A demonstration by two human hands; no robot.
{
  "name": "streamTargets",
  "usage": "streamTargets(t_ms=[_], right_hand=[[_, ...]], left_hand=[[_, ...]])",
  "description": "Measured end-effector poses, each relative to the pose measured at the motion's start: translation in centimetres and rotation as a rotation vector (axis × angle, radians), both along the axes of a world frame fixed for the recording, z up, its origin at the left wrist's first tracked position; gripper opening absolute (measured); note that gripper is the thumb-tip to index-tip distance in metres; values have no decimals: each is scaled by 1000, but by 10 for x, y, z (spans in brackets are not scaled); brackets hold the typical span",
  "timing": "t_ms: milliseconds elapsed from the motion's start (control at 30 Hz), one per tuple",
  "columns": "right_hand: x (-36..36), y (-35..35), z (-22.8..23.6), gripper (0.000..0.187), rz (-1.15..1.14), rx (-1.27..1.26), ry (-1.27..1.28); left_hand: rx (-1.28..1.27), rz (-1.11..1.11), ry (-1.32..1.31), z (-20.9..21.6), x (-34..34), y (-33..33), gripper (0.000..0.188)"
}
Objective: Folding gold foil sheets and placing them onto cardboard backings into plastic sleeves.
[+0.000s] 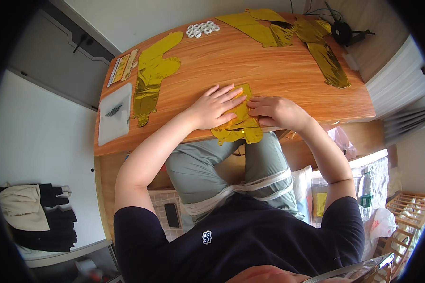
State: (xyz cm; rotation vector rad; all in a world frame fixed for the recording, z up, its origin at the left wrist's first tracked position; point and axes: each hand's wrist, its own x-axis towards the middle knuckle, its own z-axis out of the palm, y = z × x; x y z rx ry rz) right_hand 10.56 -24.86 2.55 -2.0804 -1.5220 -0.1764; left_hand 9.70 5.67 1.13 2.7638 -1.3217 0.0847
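A flattened gold foil balloon (242, 113) lies at the table's near edge, its rounded lower end hanging over toward my lap. My left hand (216, 108) rests palm down on its left side, fingers spread across the foil. At the balloon's right edge is my right hand (279, 112), palm down, its slightly bent fingers reaching onto the foil and its thumb a little apart. Both hands press on the balloon; neither appears to be gripping it. Part of the foil is hidden under the fingers.
More flat gold foil balloons lie at the left (151, 70), the far middle (255, 26) and the right (323, 52). White ribbon rolls (203, 29) sit at the back. A clear plastic bag (114, 114) and printed card (123, 68) lie left; a black router (342, 33) stands back right.
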Motion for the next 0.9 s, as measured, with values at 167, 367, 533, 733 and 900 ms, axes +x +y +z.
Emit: streamTargets(t_ms=[167, 367, 533, 733, 900], right_hand=[[-5, 6, 11, 35, -69, -43, 138], [-7, 12, 12, 28, -181, -8, 145], [-10, 24, 18, 21, -301, -36, 123], [-6, 17, 16, 24, -243, -38, 146], [-4, 16, 15, 31, -188, -36, 123]], left_hand=[[-10, 8, -7, 1, -2, 1, 66], [-25, 9, 27, -3, -1, 2, 65], [31, 6, 53, 1, 1, 3, 64], [-214, 0, 202, 7, 0, 7, 65], [-1099, 79, 699, 9, 13, 19, 75]])
